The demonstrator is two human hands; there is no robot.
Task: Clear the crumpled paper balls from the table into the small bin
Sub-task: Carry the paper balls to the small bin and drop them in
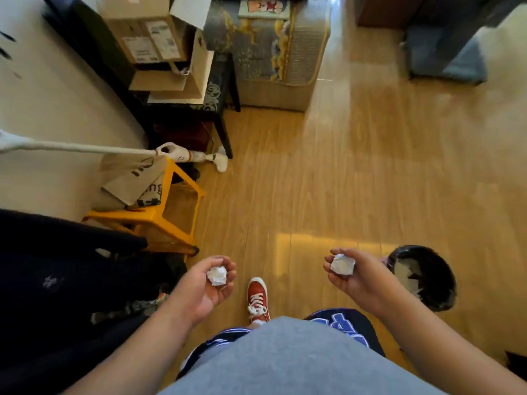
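Observation:
My left hand (204, 290) is palm up at the lower middle, fingers curled around a white crumpled paper ball (217, 275). My right hand (353, 276) is also palm up and cups a second white paper ball (342, 264). A small round bin (427, 276) with a black liner stands on the floor just right of my right hand; white paper shows inside it. Both hands hover above the wooden floor, the right one beside the bin's left rim. No table is in view.
A yellow plastic stool (159, 215) with a paper bag stands at left, near a dark garment (57, 280). Stacked cardboard boxes (159, 47) and a patterned storage case (279, 52) fill the back. My red shoe (258, 299) is on the wooden floor (370, 172).

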